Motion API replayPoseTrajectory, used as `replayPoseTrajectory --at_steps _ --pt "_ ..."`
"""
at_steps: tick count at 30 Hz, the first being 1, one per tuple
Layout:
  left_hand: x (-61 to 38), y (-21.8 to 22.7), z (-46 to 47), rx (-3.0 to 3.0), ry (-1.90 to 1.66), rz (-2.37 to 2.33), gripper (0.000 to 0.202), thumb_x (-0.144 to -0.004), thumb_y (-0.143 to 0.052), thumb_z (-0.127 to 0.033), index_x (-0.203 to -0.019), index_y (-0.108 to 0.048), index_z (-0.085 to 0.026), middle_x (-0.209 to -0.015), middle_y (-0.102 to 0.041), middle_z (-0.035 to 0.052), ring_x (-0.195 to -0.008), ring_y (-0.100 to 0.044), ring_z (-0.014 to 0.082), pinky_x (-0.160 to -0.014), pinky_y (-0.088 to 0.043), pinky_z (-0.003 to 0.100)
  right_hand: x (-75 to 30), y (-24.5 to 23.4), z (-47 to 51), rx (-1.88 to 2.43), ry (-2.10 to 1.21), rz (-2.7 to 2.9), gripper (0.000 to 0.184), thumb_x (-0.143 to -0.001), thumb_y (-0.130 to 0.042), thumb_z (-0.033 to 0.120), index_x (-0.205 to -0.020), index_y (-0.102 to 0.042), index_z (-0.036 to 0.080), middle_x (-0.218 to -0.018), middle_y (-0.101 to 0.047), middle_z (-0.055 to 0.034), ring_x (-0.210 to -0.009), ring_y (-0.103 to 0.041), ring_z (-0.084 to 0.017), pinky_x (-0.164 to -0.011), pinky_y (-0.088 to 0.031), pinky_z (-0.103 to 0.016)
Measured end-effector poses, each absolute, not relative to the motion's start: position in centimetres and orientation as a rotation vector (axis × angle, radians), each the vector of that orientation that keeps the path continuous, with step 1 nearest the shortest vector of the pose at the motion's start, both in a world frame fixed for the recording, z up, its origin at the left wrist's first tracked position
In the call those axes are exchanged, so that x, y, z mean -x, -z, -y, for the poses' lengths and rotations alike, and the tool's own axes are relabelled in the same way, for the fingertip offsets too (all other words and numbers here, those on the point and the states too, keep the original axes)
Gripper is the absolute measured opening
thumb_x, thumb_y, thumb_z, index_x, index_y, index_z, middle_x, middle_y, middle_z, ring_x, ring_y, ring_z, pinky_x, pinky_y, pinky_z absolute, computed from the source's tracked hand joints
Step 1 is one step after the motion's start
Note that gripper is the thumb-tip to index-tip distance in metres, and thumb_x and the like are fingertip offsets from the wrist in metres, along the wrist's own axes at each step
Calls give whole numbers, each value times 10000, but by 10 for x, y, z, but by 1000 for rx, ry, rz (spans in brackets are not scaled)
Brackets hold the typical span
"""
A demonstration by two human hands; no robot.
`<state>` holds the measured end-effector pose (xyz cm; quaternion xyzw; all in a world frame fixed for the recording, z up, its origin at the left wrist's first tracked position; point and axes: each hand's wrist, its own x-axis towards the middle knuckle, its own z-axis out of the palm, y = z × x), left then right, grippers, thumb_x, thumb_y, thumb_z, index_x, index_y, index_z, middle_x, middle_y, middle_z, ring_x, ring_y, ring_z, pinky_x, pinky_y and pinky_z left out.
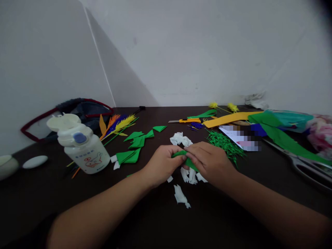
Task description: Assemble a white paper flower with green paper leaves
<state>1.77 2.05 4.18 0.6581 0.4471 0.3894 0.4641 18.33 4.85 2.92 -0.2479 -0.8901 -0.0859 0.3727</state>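
Observation:
Between my two hands is a piece of green crepe paper [191, 164], bent or folded, its lower part hanging out under the fingers. My left hand [166, 162] pinches its left end between thumb and fingers. From the other side my right hand [210, 160] closes over it, fingertips meeting those of the left; part of the paper is hidden there. Behind the hands lies crumpled white tissue [178, 138], with more torn tissue scraps [181, 196] below and in front. To the left, several cut green paper pieces [129, 156] lie in a loose pile.
A white bottle [88, 152] with its lid up stands at left, near paper wheat ears [124, 125]. A utility knife [190, 121], blade out, lies behind. At right are green fringed strips [224, 145], a yellow paper strip [230, 119], a phone [233, 136] and scissors [303, 164].

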Motion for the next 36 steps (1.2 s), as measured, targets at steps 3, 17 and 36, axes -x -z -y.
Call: replayPoseTrajectory --at_steps 3,17,36 --pt "-18 -42 -21 -1618 -932 -1135 167 -765 -494 -249 -692 -599 -140 -682 -654 41 -679 -587 145 -668 -435 263 -182 -30 -48 695 296 2344 201 -833 -403 186 -805 -598 144 -776 -623 -84 -740 -561 -182 -655 -437 -303" --pt "-18 -44 -20 -1633 -909 -1187 108 -707 -535 -191 -721 -617 -122 -705 -658 55 -666 -576 134 -626 -426 240 -181 -37 -48 889 -251 2216 49 -746 -533 182 -699 -524 184 -678 -555 0 -641 -513 -123 -568 -380 -238" --pt "-10 -42 -25 -1766 -1076 -1202 286 -818 -437 -350 -742 -626 -149 -711 -658 41 -706 -586 151 -708 -424 269 -188 -45 -50 1068 -650 1942 40 -675 -571 218 -668 -569 179 -579 -565 7 -504 -492 -110 -465 -393 -235"
